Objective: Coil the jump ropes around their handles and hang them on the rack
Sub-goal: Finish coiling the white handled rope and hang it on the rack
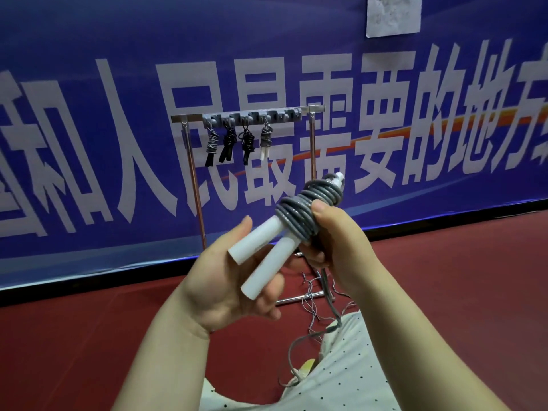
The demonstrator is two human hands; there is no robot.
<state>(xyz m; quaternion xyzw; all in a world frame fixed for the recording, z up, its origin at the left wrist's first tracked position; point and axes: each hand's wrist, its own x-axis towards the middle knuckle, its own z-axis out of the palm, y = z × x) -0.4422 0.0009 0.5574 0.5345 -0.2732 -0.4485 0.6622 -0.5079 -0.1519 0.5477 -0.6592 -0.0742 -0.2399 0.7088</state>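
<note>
Two hands holding a part-coiled grey jump rope (302, 215) before the rack (252, 115).
Left hand (234, 280) fingers cradle the white handles (261, 256); right hand (335, 235) fingers clamp the coil (four ropes already hung).

This looks like an indoor sports hall or gym; the floor (444, 277) is a dark red sports surface running up to a long blue banner (89, 40) printed with large white Chinese characters and an orange stripe. A small metal rack (252, 112) stands on that floor with four coiled jump ropes (228, 142) hanging from its hooks; a white paper sheet (393, 13) is stuck on the banner.
</note>
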